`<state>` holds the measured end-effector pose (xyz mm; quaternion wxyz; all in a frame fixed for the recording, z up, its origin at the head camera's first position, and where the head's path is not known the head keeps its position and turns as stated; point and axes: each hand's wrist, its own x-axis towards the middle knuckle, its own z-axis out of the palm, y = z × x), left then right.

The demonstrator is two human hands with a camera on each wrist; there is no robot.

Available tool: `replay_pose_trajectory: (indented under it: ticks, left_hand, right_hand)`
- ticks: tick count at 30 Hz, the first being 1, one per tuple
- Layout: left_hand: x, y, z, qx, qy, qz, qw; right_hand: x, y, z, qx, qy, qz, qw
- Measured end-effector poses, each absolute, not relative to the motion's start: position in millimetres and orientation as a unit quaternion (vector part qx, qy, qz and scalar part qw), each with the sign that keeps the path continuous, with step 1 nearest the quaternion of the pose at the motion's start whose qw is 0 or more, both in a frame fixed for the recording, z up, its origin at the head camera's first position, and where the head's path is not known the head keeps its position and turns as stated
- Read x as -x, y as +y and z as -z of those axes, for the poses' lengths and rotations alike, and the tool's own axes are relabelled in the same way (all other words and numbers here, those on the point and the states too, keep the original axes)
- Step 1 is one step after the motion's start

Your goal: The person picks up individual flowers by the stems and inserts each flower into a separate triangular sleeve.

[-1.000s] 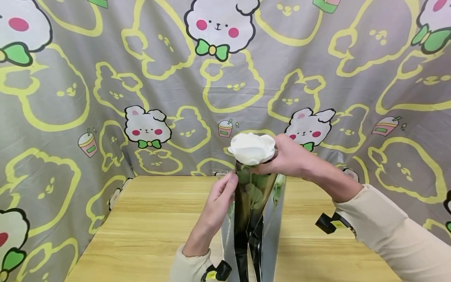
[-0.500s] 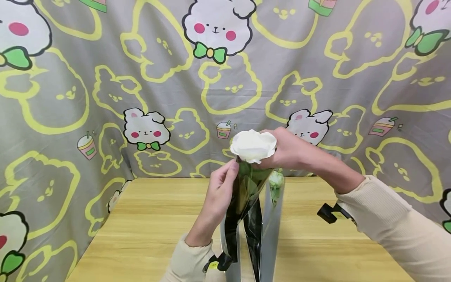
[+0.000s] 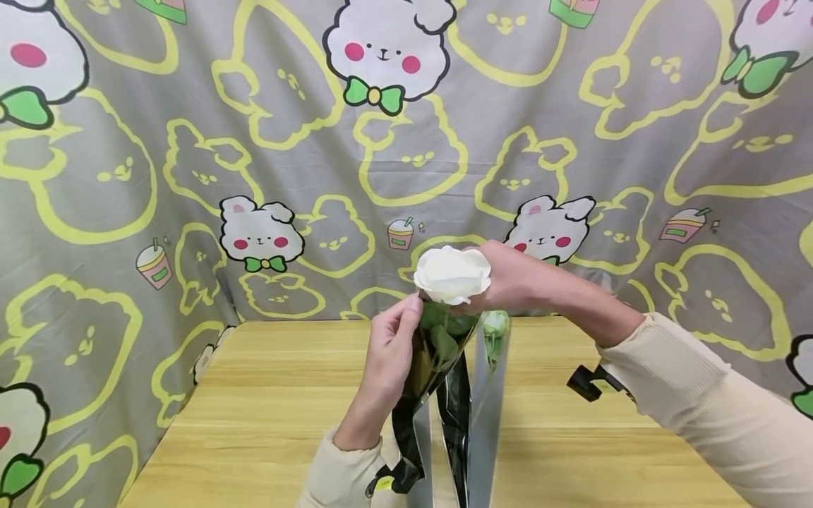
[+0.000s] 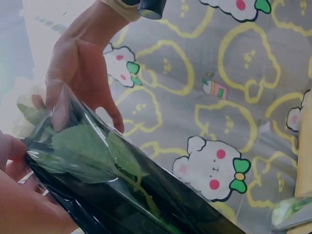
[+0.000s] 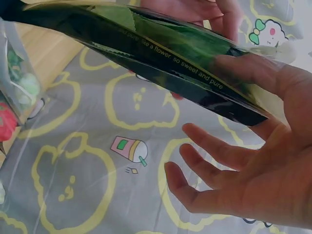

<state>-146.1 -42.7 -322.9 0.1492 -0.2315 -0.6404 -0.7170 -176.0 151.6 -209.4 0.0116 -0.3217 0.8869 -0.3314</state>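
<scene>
A white rose (image 3: 452, 274) stands upright in a clear-and-black flower sleeve (image 3: 441, 353), its bloom above the sleeve's mouth. Green leaves (image 4: 83, 148) show through the film. My left hand (image 3: 387, 353) pinches the sleeve's upper left edge between thumb and fingers, just under the bloom. On the other side, my right hand (image 3: 517, 279) is behind and beside the bloom. In the right wrist view its thumb (image 5: 253, 73) lies over the sleeve's upper edge and the index finger passes behind, while the other fingers are spread loosely. Gold print runs along the sleeve's black band.
Another wrapped pale flower (image 3: 497, 326) lies on the wooden table (image 3: 286, 395) behind the sleeve, in a greyish wrapper (image 3: 489, 437). A red flower (image 5: 6, 122) shows at the right wrist view's left edge. A patterned curtain (image 3: 406, 169) hangs around the table.
The sleeve's lower end has swung left and its mouth has spread under the bloom. Both hands shift slightly, still at the sleeve's top. The pale flower behind shows more fully.
</scene>
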Motion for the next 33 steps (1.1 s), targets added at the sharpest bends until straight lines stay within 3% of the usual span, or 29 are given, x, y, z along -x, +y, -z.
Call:
replay_pose_trajectory:
  ticks: [5,9,14,22,29,33]
  left_hand:
    - [147.2,-47.7,329.2,0.218,-0.618,0.741,0.145]
    - [149.0,-53.0,332.2,0.22,-0.567,0.784,0.124]
    - [152.8,-56.8,332.2,0.235,-0.532,0.806,0.108]
    - [151.4,-62.0,328.3,0.263,-0.531,0.803,0.062]
    - [152.6,-63.4,324.2,0.185,-0.569,0.793,0.116]
    - [153.8,-61.4,323.3,0.214,-0.609,0.746,0.163]
  right_hand:
    - [175.1,158.5,194.0,0.307,0.888,0.34,0.043]
    - [163.8,175.7,183.4,0.283,0.886,0.366,0.008]
    - [148.0,183.1,214.9,0.232,0.872,0.428,-0.057]
    - [151.3,161.1,258.2,0.217,0.812,0.533,-0.102]
    - [154.8,165.6,262.0,0.201,0.806,0.548,-0.099]
    - [158.2,163.8,266.2,0.196,0.789,0.573,-0.1]
